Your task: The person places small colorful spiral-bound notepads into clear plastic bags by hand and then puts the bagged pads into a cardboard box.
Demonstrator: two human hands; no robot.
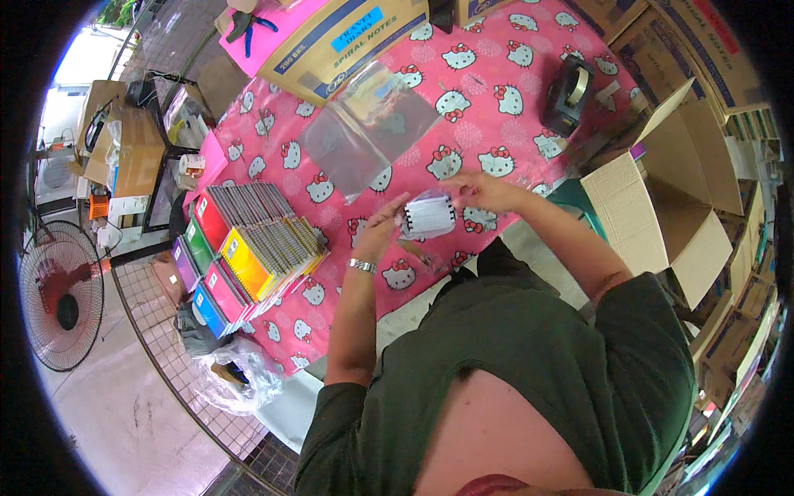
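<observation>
Between my hands, over the near part of the table, is a small stack of white-paged spiral notebooks (430, 217) with dark coils along its sides. A clear film seems to lie over its top. My left hand (385, 225), below a metal watch strap, grips the stack's left end. At the upper right corner, the fingers of my right hand (484, 193) are closed on it, partly hiding that edge. Just beyond lie flat clear plastic bags (343, 153). Left of my left hand stand rows of spiral notebooks (248, 248) with red, yellow, green, pink, blue and purple covers.
A pink patterned cloth (451, 103) covers the table. A black tape dispenser (567, 97) stands at the far right. An open cardboard box (624, 207) is beside my right arm. At the back, a closed carton (347, 45) carries pliers (248, 26). A fan (62, 293) stands left.
</observation>
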